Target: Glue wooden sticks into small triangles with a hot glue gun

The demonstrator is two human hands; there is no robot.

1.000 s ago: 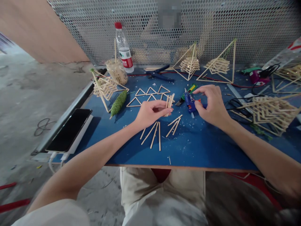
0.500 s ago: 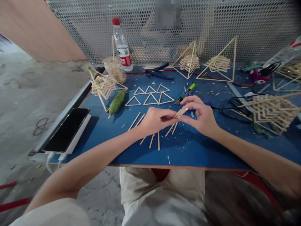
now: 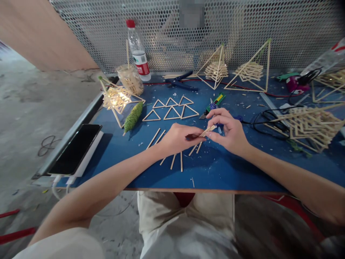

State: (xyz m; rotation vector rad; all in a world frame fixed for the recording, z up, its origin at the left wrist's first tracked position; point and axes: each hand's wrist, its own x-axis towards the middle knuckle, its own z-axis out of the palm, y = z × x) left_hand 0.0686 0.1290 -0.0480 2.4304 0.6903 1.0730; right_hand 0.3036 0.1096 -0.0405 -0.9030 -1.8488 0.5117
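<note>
Since a second ago the right hand (image 3: pixel 226 135) has come away from beside the blue glue gun (image 3: pixel 214 106) to meet the left hand (image 3: pixel 180 138), and the bundle of sticks (image 3: pixel 209 130) has tipped from near upright to a slant; small lights now glow in the stick frame (image 3: pixel 115 99) left of the triangles (image 3: pixel 171 106).

The bundle is held off the table (image 3: pixel 229 172), on the near side of the triangles and to their right. One end sits in the left hand, the other at the right fingertips, probably so the sticks stay together and can be shifted against each other. The left thumb and fingers are nearly closed around their end, with a gap farther back toward the palm. The right thumb and forefinger are drawn close in a light pinch; the other fingers are loosely curved. How many sticks are gripped cannot be told.

Loose sticks (image 3: pixel 181 162) lie fanned out on the near side of the triangles, perhaps for easy picking up. The triangles lie flat in two rows, seemingly spaced to stay apart from the handwork. The green cutter (image 3: pixel 217 102) lies just right of them, the green yarn spindle (image 3: pixel 134 117) to their left.
</note>
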